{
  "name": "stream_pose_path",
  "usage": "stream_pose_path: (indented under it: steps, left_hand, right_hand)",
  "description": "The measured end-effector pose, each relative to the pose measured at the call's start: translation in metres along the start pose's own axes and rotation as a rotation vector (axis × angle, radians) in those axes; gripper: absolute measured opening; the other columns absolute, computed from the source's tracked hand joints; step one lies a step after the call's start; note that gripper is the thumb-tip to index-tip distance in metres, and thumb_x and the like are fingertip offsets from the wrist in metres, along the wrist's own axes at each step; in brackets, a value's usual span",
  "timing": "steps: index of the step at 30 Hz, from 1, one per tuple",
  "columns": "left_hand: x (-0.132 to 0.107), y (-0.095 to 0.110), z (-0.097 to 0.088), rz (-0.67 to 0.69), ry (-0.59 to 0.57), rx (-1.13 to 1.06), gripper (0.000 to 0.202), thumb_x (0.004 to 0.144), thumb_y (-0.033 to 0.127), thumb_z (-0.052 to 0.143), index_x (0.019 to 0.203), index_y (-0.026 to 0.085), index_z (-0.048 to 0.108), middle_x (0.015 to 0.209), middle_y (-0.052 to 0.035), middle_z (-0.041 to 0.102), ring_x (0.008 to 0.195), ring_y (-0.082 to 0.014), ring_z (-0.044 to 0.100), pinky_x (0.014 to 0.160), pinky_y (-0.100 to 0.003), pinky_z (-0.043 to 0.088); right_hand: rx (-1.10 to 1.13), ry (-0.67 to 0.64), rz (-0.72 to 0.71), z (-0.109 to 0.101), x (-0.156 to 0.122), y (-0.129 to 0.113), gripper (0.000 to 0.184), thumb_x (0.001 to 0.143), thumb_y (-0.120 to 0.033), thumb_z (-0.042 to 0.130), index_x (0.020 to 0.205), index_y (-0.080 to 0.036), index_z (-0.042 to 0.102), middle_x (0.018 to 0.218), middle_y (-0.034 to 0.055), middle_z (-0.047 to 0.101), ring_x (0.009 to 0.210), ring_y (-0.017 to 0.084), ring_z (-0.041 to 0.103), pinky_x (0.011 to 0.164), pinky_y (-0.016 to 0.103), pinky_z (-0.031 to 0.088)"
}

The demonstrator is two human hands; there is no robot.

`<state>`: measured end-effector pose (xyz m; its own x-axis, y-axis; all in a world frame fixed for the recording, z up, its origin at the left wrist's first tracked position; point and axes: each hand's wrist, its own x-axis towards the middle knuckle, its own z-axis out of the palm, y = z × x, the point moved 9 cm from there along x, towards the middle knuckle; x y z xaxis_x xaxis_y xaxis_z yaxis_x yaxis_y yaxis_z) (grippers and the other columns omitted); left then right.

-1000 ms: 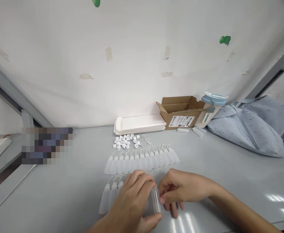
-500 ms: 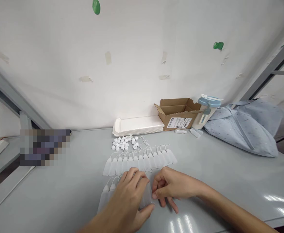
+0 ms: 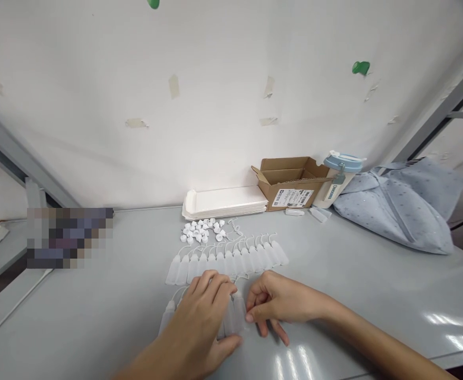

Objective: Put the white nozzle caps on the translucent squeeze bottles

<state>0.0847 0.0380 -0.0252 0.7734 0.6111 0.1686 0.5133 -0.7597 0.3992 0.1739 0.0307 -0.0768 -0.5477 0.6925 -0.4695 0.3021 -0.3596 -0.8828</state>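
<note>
My left hand [image 3: 202, 324] lies over a near row of small translucent squeeze bottles [image 3: 168, 319] on the grey table [image 3: 97, 316], its fingers curled round one bottle [image 3: 237, 316]. My right hand [image 3: 273, 303] is just right of that bottle, with thumb and forefinger pinched at its side. Behind them lies a longer row of the same bottles [image 3: 227, 258], side by side with their white tips pointing away. A heap of loose white caps [image 3: 202, 231] sits beyond that row.
At the back by the white wall lie a stack of white trays [image 3: 225, 202], an open cardboard box [image 3: 290, 182], a cup with a blue lid [image 3: 336, 179] and a pale blue cloth bag [image 3: 397, 208]. A blurred patch [image 3: 69, 237] is at left.
Both hands have moved a little left and away from me, and the bottle that was held up between them now lies low against the near row.
</note>
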Motion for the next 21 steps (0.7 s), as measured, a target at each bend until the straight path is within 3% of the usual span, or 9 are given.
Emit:
stream_pose_path:
  steps: [4, 7, 11, 14, 16, 17, 18, 21]
  left_hand:
    - [-0.002, 0.001, -0.002, 0.003, 0.019, -0.013, 0.051, 0.060, 0.023, 0.076, 0.104, 0.021, 0.050, 0.105, -0.0068, 0.057, 0.101, -0.0303, 0.046, 0.084, -0.044, 0.043]
    - [-0.001, -0.002, -0.014, -0.007, 0.070, -0.073, 0.052, 0.062, 0.033, 0.076, 0.106, 0.021, 0.050, 0.105, -0.0078, 0.057, 0.100, -0.0296, 0.048, 0.082, -0.042, 0.045]
    - [0.016, -0.019, -0.042, -0.032, 0.162, -0.092, 0.025, 0.082, 0.035, 0.057, 0.102, 0.021, 0.053, 0.100, -0.0073, 0.059, 0.095, -0.0246, 0.051, 0.077, -0.038, 0.047]
    - [0.043, -0.039, -0.057, -0.034, 0.187, 0.015, 0.015, 0.088, 0.025, 0.045, 0.093, 0.020, 0.058, 0.095, -0.0060, 0.062, 0.093, -0.0230, 0.052, 0.073, -0.036, 0.048]
    - [0.065, -0.049, -0.057, 0.011, 0.142, 0.165, 0.018, 0.087, 0.018, 0.044, 0.089, 0.019, 0.062, 0.089, -0.0064, 0.064, 0.091, -0.0234, 0.053, 0.074, -0.036, 0.047]
    - [0.076, -0.055, -0.056, 0.019, 0.130, 0.193, 0.018, 0.086, 0.016, 0.046, 0.086, 0.018, 0.064, 0.086, -0.0067, 0.065, 0.090, -0.0237, 0.053, 0.075, -0.037, 0.046]
    - [0.086, -0.060, -0.054, 0.023, 0.120, 0.210, 0.018, 0.085, 0.016, 0.047, 0.084, 0.018, 0.065, 0.084, -0.0070, 0.065, 0.088, -0.0242, 0.053, 0.075, -0.037, 0.045]
    - [0.112, -0.065, -0.047, 0.039, 0.088, 0.264, 0.016, 0.082, 0.013, 0.053, 0.084, 0.017, 0.068, 0.080, -0.0088, 0.066, 0.087, -0.0263, 0.053, 0.072, -0.037, 0.044]
  right_hand:
    - [-0.025, 0.005, -0.003, -0.001, 0.000, 0.001, 0.014, 0.077, -0.022, 0.059, 0.067, -0.013, 0.056, 0.055, -0.0042, 0.060, 0.032, 0.003, 0.051, 0.029, 0.013, 0.024]
    - [-0.043, 0.005, 0.001, -0.005, -0.003, -0.001, 0.016, 0.077, -0.026, 0.060, 0.068, -0.013, 0.056, 0.056, -0.0033, 0.061, 0.033, 0.004, 0.052, 0.028, 0.014, 0.021]
    - [-0.101, 0.122, -0.059, -0.035, -0.014, -0.018, 0.027, 0.078, -0.038, 0.060, 0.068, -0.014, 0.057, 0.056, -0.0014, 0.063, 0.033, 0.005, 0.051, 0.031, 0.015, 0.023]
    - [-0.238, 0.412, -0.133, -0.087, -0.029, -0.030, 0.029, 0.082, -0.042, 0.054, 0.072, -0.015, 0.058, 0.056, -0.0008, 0.063, 0.033, 0.007, 0.049, 0.033, 0.018, 0.029]
    - [-0.486, 0.764, -0.198, -0.134, -0.050, -0.039, 0.030, 0.085, -0.041, 0.047, 0.072, -0.016, 0.059, 0.060, 0.0009, 0.064, 0.037, 0.010, 0.052, 0.039, 0.022, 0.039]
    - [-0.669, 1.006, -0.208, -0.156, -0.066, -0.045, 0.029, 0.086, -0.039, 0.045, 0.073, -0.017, 0.059, 0.061, 0.0020, 0.064, 0.044, 0.012, 0.056, 0.045, 0.024, 0.044]
    - [-0.730, 1.137, -0.201, -0.172, -0.076, -0.044, 0.025, 0.086, -0.033, 0.043, 0.077, -0.016, 0.060, 0.069, 0.0053, 0.066, 0.056, 0.017, 0.061, 0.054, 0.029, 0.047]
    - [-0.843, 1.307, -0.165, -0.208, -0.092, -0.032, 0.021, 0.081, -0.021, 0.044, 0.089, -0.014, 0.061, 0.095, 0.0150, 0.065, 0.090, 0.028, 0.060, 0.077, 0.041, 0.046]
